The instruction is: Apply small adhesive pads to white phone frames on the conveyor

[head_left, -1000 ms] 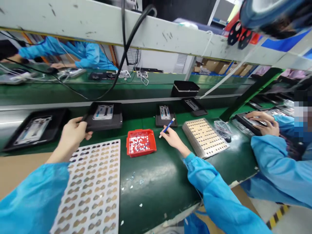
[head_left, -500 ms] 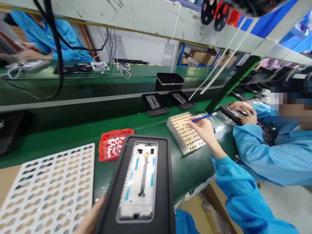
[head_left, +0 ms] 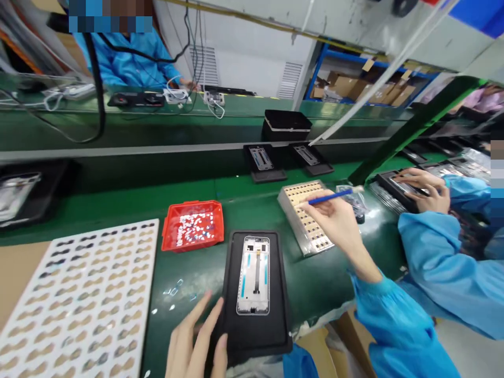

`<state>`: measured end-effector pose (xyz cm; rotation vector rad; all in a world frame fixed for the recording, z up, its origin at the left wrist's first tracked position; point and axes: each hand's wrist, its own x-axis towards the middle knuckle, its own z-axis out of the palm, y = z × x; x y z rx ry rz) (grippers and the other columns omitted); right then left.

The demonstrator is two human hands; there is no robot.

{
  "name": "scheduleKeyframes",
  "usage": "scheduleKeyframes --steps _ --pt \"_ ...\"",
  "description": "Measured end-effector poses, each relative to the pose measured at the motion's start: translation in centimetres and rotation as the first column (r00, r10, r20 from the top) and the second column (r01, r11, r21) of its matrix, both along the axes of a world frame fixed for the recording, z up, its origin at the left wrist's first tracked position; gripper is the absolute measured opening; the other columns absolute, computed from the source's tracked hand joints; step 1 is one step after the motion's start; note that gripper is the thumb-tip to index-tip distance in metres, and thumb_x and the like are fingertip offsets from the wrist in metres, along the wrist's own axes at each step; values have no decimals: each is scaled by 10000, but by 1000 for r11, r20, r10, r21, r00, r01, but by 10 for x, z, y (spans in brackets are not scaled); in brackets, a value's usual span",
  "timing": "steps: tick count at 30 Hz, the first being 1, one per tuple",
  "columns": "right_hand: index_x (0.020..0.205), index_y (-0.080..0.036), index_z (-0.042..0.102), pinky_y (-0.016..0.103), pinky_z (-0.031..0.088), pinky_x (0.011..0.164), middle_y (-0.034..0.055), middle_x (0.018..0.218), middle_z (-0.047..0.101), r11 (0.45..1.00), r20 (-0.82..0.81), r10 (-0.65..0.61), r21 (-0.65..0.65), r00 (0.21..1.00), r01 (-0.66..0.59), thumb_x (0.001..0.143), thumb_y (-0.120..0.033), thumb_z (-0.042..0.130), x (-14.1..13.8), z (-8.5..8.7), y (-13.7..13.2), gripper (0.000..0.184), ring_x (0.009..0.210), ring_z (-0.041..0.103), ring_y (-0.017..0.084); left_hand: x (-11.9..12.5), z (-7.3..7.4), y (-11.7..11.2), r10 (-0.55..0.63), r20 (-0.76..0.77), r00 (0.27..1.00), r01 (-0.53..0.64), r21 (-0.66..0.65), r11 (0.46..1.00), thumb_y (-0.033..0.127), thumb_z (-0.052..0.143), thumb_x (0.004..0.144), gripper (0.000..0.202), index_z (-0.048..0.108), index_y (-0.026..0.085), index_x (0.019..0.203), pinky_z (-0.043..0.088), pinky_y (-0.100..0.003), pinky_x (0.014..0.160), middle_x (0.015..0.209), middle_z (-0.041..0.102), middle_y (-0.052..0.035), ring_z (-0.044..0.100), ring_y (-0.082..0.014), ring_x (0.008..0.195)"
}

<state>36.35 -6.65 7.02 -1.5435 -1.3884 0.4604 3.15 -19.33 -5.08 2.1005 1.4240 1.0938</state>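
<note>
My right hand [head_left: 334, 218] pinches a slim blue pen-like stick [head_left: 329, 197] with a pale end. Its tip meets or hovers just above a tan, clear-edged stack of sheets [head_left: 303, 226] dotted with rows of small dark pieces; I cannot tell which. On the bench in front of me lies a black tray [head_left: 255, 333] with a silver phone frame [head_left: 249, 278] in it, bearing blue strips and a dark flex cable. Fingers spread, my left hand [head_left: 197, 341] is at the tray's left edge; whether it touches is unclear.
Left of the tray are a red bin [head_left: 192, 226] of small white bits and a white board [head_left: 90, 294] with rows of cutouts. Two black trays [head_left: 262, 160] with phone frames lie farther back. At right, a co-worker's hands [head_left: 427, 186] work at another tray.
The black tray with the phone frame has come down onto the bench, and my left hand has loosened from its side. My right hand stays over the stack with the blue stick.
</note>
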Motion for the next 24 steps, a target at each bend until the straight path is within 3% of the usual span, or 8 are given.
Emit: scheduleKeyframes --steps 2,4,7,11,13,18,21,24 --pt "950 -235 734 352 720 790 59 934 856 999 -210 51 3 976 -51 849 -443 926 -26 3 -28 301 816 846 247 12 29 14 -70 144 987 78 -55 995 194 568 1095 397 675 344 1447 624 -314 1063 1432 725 -67 725 -223 1290" --pt "925 -235 744 303 722 721 48 901 864 994 -370 85 -31 925 -104 838 -445 957 -52 4 -53 312 753 843 221 30 54 30 -140 351 926 190 -113 975 192 604 1080 287 739 322 1297 646 -207 933 1232 794 -20 796 -150 1072" --pt "887 -236 749 257 715 656 39 855 864 984 -542 86 -84 836 -156 818 -437 989 -81 0 -79 320 723 845 212 57 72 49 -84 618 782 242 -178 954 144 697 1022 236 765 291 1194 638 -135 802 1053 814 22 807 -100 864" --pt "868 -232 761 250 713 650 47 845 864 971 -637 72 -130 768 -199 816 -416 995 -96 -8 -91 303 675 833 202 67 72 58 -111 713 692 313 -158 936 125 751 992 142 796 252 1034 645 -141 727 929 801 33 797 -99 748" --pt "858 -228 764 256 716 669 54 848 863 967 -652 70 -141 755 -211 811 -414 997 -98 -11 -93 302 663 824 195 60 70 59 -173 666 726 322 -106 941 115 712 1019 157 806 240 1016 644 -144 714 902 800 24 789 -99 722" --pt "871 -227 777 236 705 677 28 801 843 957 -724 46 -165 688 -239 801 -421 1001 -105 -21 -96 304 618 788 153 45 66 60 -265 456 849 273 50 961 85 627 1058 253 831 232 1087 631 -125 833 999 848 -19 825 -117 879" --pt "892 -219 771 243 704 650 29 808 834 950 -760 -17 -215 649 -228 800 -457 997 -108 -34 -98 341 665 805 173 48 60 60 -213 516 830 253 -7 968 94 667 1036 232 821 241 1131 640 -129 751 967 835 -4 803 -103 754" --pt "918 -214 774 262 713 662 40 827 837 956 -772 -102 -250 627 -152 770 -514 1007 -107 -46 -104 407 726 828 205 57 52 58 -91 574 814 142 -45 989 135 743 997 133 805 236 1056 648 -151 677 914 804 4 787 -112 708"
